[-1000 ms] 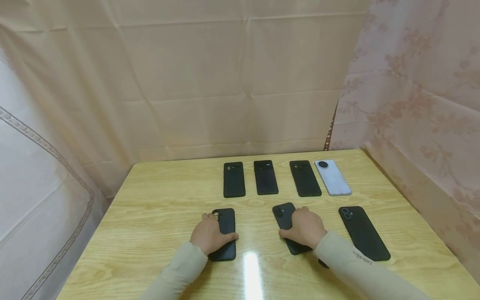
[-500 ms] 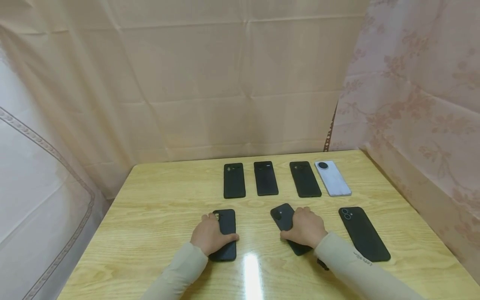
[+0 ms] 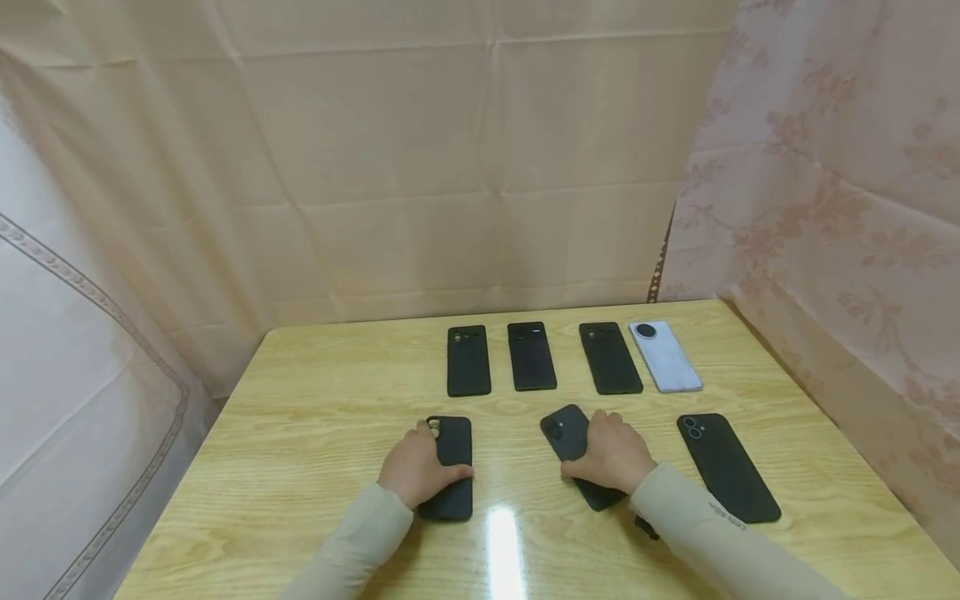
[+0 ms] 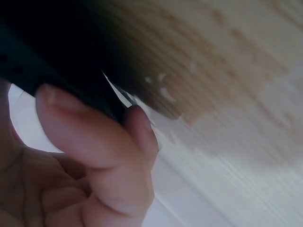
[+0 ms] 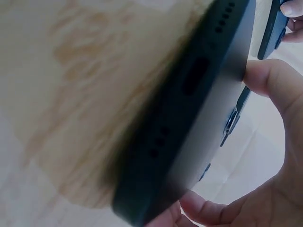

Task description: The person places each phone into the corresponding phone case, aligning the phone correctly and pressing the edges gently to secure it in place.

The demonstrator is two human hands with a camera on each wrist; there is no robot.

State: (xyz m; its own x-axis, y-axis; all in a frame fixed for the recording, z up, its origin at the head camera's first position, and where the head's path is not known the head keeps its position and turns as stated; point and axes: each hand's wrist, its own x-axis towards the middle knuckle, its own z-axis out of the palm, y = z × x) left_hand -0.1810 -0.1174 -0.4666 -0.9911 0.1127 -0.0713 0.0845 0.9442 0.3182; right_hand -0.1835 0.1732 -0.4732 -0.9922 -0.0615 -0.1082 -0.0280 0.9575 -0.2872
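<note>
My left hand [image 3: 422,468] grips a black phone case [image 3: 453,475] by its long sides, thumb at the right edge. Table colour shows through the case's camera cut-out. In the left wrist view, curled fingers [image 4: 102,142] meet the case's dark edge. To the right, my right hand [image 3: 613,457] holds a dark phone [image 3: 567,433] between thumb and fingers, its camera end pointing away and to the left. The right wrist view shows the port end of this phone [image 5: 189,109] close up; the hand covers part of its back in the head view.
Along the back lie a black case [image 3: 468,362], a dark phone [image 3: 532,358], another black case [image 3: 611,360] and a white phone [image 3: 667,357]. A black phone [image 3: 727,467] lies right of my right hand. Cloth [image 3: 480,167] hangs behind the wooden table [image 3: 300,417].
The right hand's phone has turned slightly, its camera end swinging left. My left hand has shifted a little left on the case. The things along the back have stayed put.
</note>
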